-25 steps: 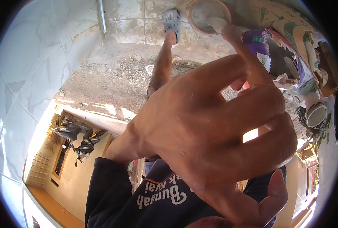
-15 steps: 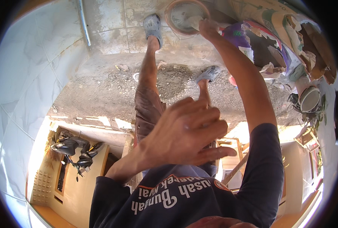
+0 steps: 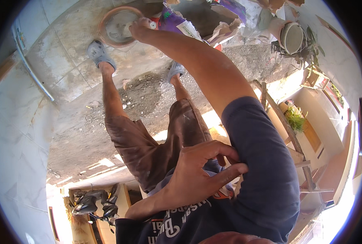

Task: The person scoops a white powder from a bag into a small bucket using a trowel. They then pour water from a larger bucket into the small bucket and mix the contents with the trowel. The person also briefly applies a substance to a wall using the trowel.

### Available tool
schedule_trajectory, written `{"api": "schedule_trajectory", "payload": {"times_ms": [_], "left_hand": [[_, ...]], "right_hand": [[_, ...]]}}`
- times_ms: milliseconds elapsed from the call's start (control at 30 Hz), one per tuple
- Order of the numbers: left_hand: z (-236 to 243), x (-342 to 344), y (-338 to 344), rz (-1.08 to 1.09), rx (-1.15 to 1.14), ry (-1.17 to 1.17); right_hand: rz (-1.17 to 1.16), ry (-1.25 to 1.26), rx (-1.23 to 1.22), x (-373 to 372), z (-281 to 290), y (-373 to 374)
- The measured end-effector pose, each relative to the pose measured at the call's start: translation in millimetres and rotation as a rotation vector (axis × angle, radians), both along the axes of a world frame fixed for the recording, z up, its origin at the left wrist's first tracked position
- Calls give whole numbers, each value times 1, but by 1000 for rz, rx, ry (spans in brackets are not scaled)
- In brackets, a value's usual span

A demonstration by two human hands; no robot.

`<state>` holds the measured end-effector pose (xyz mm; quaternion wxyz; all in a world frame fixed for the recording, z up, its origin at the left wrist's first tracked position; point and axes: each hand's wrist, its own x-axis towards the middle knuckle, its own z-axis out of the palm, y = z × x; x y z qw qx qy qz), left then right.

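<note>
My right hand (image 3: 141, 29) reaches far forward, closed around a hand tool whose round pale handle end (image 3: 153, 25) sticks out on its right. The tool's pale working end dips over a round basin (image 3: 101, 30) with an orange-brown rim, which has grey, wet-looking material inside. My fingers partly hide the tool, so its exact kind is unclear. My left hand (image 3: 205, 168) is across my body beside the dark right sleeve (image 3: 258, 138). Its fingers are bent, with the thumb apart, and nothing shows in them. Whether the fingertips touch the sleeve I cannot tell.
Right of the basin lies a torn purple bag (image 3: 170, 20). A white bucket (image 3: 292, 38) stands near plants farther right. Gravel (image 3: 142, 93) lies around my clogs (image 3: 97, 53). A tiled wall (image 3: 16, 154) is at left, with a pale pipe (image 3: 33, 75) and motorbikes (image 3: 93, 201) lower down.
The view has turned, so the basin and bag appear farther left. My left hand has moved from over my lap toward the right sleeve. My right hand stays at the basin with the tool.
</note>
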<state>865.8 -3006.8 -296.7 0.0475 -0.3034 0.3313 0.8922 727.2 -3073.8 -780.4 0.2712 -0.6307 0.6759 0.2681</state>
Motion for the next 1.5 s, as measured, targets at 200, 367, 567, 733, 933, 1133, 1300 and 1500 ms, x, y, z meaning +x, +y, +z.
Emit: {"api": "schedule_trajectory", "payload": {"times_ms": [200, 367, 567, 733, 933, 1133, 1300, 1500], "left_hand": [[-6, 5, 0, 61, -241, 7], [-5, -2, -35, 2, -859, 85], [-25, -8, -32, -83, -1064, -4], [-128, 90, 7, -179, -1169, -544], [-235, 190, 40, -128, -1358, -779], [-251, 183, 51, 1, -1333, -820], [-253, 181, 52, -74, -1359, -823], [-250, 176, 45, -109, -1404, -792]], "right_hand": [[14, 109, -102, 20, 60, -3], [-481, -111, -175, 7, 21, 38], [-565, -316, -575, -4, 88, 96], [-714, -593, -599, -46, 256, 127], [-619, -389, -713, -131, 364, 191], [-415, 85, -352, -176, 379, 174], [-155, 169, 3, -183, 269, 102], [-251, 420, 94, -201, 105, 96]]}}
